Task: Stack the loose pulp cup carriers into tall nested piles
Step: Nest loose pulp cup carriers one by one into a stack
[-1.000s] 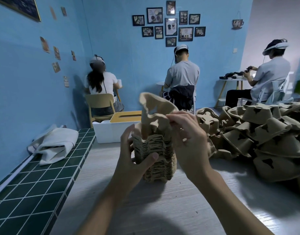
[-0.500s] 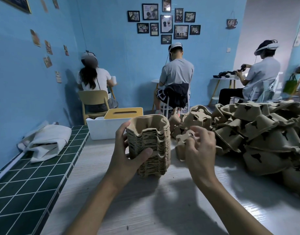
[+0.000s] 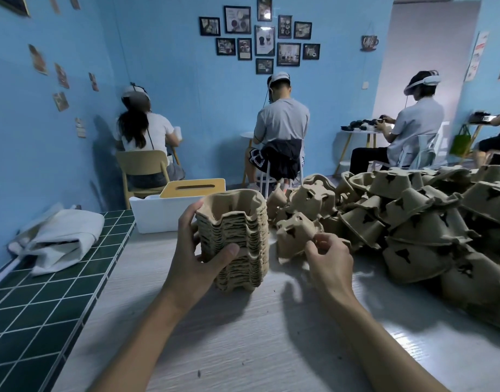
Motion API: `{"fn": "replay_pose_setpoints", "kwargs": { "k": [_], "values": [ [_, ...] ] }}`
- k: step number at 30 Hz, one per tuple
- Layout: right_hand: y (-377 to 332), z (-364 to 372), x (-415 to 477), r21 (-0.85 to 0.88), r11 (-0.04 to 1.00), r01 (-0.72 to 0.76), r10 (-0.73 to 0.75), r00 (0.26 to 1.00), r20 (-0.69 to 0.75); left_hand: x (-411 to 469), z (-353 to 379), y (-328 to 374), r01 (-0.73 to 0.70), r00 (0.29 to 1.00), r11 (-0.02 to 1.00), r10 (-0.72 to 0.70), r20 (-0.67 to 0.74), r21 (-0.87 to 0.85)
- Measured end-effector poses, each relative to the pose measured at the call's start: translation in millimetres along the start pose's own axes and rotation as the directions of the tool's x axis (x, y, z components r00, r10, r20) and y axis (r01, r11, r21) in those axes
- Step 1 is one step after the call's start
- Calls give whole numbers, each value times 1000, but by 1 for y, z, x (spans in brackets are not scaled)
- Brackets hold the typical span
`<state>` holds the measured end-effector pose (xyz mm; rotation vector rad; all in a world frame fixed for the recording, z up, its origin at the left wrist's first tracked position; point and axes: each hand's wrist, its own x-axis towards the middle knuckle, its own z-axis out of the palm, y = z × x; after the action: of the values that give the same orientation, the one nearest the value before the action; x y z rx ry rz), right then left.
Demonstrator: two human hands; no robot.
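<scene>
Left hand (image 3: pixel 198 264) grips one nested pile (image 3: pixel 237 236) on counter (image 3: pixel 243 340). Right hand (image 3: pixel 329 263) apparently pinches loose carrier (image 3: pixel 294 234). Large heap (image 3: pixel 429 222) left unstacked; task judged early.

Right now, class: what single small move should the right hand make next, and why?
Probably lift the loose carrier the right hand pinches by its edge and bring it over the nested pile; the left hand grips that pile upright, its top open to take another.
</scene>
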<state>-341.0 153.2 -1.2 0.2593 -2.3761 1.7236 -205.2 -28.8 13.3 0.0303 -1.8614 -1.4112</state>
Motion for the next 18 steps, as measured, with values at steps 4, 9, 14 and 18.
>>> {"fn": "replay_pose_setpoints", "kwargs": {
  "k": [4,9,14,18],
  "values": [
    [-5,-1,-3,109,986,129,-123,991,-61,-1,0,1,10,1000,1000,-10,2,3],
    [-15,-1,-8,199,947,251,-232,966,-113,0,0,0,5,1000,1000,-5,6,14],
    [-47,-9,-3,233,828,510,-474,859,-194,1,-1,-1,31,1000,999,-31,0,17],
    [-84,-10,-6,232,672,704,-674,710,-203,1,0,3,4,1000,1000,-4,25,14]
  ]
}}
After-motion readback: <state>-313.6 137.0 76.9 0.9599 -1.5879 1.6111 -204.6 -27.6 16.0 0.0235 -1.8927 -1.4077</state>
